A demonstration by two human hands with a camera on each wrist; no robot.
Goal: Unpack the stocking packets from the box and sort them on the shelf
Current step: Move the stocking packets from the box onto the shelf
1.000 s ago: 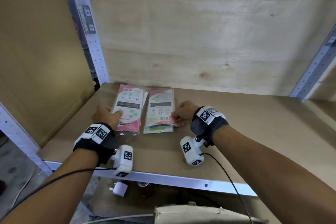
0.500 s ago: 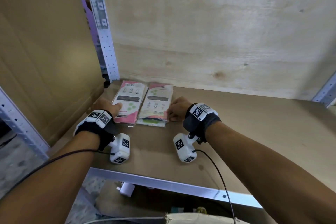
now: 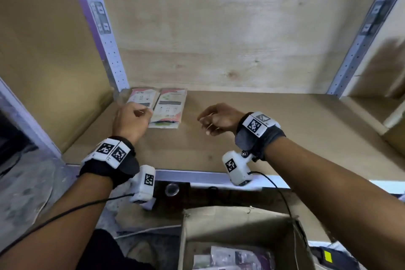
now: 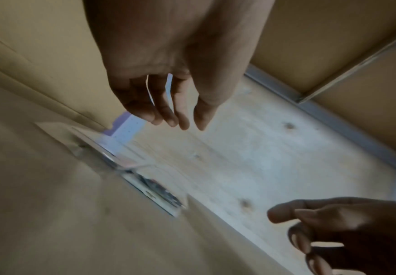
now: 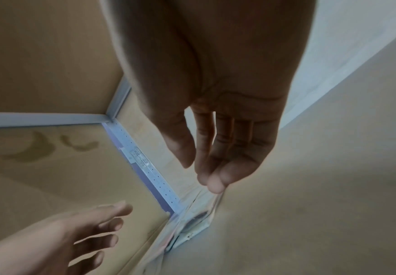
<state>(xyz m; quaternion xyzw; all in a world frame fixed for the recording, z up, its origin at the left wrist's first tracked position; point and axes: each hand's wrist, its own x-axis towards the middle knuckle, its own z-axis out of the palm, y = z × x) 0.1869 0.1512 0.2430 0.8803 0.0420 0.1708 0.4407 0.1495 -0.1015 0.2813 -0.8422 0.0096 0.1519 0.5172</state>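
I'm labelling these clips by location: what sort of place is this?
Probably a stockroom or small warehouse. Slotted metal uprights carry a bare board shelf with a plywood back, retail stocking packets lie in its back left corner, and an open cardboard box of more packets sits below.

Soft, even light falls on the plywood back panel [image 3: 219, 28]; its upper right corner lies in shadow. Wide-angle bending bows the perforated steel uprights [image 3: 103, 28] beside it. Both wrist views are dim, smeared by motion blur.
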